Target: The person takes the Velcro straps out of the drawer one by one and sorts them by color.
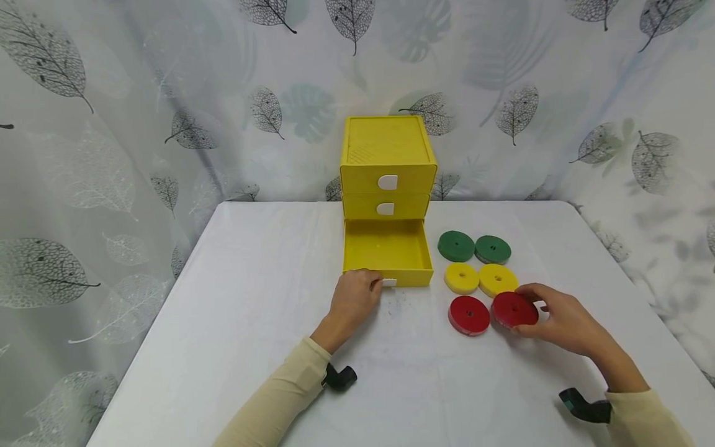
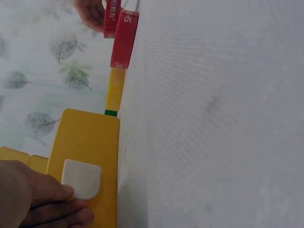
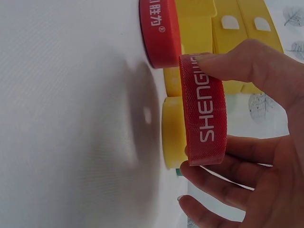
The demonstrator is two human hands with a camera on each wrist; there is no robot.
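Observation:
My right hand [image 1: 564,320] grips a red roll of strap tape [image 3: 205,111] between thumb and fingers. White lettering runs along its edge, and in the right wrist view it is raised off the table with its shadow beside it. A second red roll [image 1: 469,315] lies flat just left of it. My left hand [image 1: 354,298] is at the front of the pulled-out bottom drawer [image 1: 410,277] of a yellow drawer box [image 1: 388,139]. Its thumb and fingers pinch the white handle [image 2: 81,179]. The drawer's visible inside holds nothing.
Two yellow rolls [image 1: 462,277] and two green rolls [image 1: 456,246] lie in rows behind the red ones, right of the drawer. The box's two upper drawers [image 1: 357,207] are closed. A leaf-patterned curtain [image 1: 301,68] hangs behind the white table [image 1: 251,273].

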